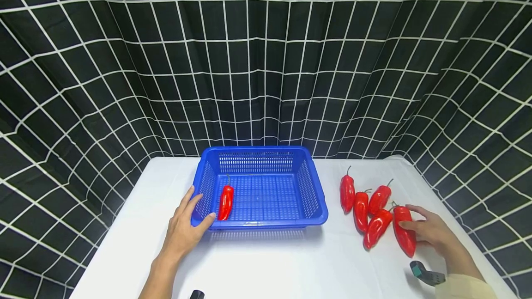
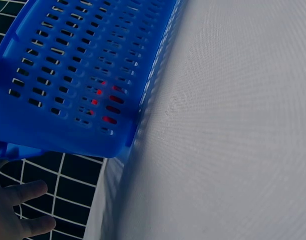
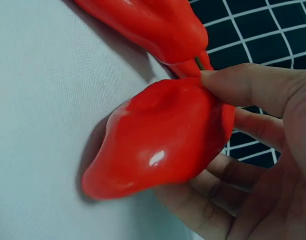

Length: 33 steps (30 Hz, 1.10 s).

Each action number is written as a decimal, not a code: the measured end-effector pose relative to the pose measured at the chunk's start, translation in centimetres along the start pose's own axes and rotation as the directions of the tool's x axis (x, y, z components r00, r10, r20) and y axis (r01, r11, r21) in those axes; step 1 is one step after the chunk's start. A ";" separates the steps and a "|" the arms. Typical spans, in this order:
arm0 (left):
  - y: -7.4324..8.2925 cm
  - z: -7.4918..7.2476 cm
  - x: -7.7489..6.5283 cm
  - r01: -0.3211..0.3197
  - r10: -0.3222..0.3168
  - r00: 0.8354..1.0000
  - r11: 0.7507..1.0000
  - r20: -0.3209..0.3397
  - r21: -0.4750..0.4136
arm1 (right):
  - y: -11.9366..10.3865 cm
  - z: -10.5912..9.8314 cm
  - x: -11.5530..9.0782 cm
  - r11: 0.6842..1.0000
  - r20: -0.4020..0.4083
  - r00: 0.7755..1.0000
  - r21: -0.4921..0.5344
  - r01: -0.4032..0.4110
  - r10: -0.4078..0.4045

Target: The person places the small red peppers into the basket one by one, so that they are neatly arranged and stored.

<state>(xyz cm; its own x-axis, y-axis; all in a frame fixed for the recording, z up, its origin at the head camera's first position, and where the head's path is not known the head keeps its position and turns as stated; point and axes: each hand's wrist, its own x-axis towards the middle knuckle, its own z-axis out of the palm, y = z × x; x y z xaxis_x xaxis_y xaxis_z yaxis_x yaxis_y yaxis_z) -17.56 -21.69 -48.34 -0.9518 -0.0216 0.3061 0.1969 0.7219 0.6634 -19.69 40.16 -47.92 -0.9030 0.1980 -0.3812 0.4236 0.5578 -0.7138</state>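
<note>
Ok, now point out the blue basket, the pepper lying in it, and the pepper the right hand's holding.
Blue basket (image 1: pixel 262 197): head view, bare middle of its floor.
Pepper inside (image 1: pixel 226 202): head view, middle of its red body.
Held pepper (image 3: pixel 155 137): right wrist view, middle of its red body.

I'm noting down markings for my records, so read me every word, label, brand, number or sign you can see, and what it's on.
No text can be read in any view.
Blue basket, red peppers, white cloth: no lettering visible.
Black backdrop: plain white grid lines only.
Dark device with a teal patch near the right hand: any marking is too small to read.
</note>
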 end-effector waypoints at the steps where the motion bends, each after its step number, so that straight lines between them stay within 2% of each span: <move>1: 0.0 0.0 0.0 -0.001 0.001 1.000 1.000 0.000 0.001 | 0.0 0.0 -0.2 1.000 -0.006 1.000 0.007 0.004 -0.003; 15: -0.2 0.0 0.0 0.001 -0.001 1.000 1.000 0.002 0.001 | 1.4 -0.7 -0.6 0.996 -0.054 0.999 0.095 0.002 0.004; 33: 0.0 0.1 -0.1 -0.008 0.008 1.000 1.000 -0.003 -0.014 | 0.2 -0.8 -3.8 0.975 -0.123 0.992 0.224 0.010 0.018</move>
<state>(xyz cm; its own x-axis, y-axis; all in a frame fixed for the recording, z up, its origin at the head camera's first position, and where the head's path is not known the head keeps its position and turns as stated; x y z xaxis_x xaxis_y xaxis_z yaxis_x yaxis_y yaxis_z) -17.50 -21.59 -48.42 -0.9495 -0.0184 0.3132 0.2075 0.7120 0.6709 -16.21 40.18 -46.18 -0.8974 0.3055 -0.3185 0.4193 0.3655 -0.8310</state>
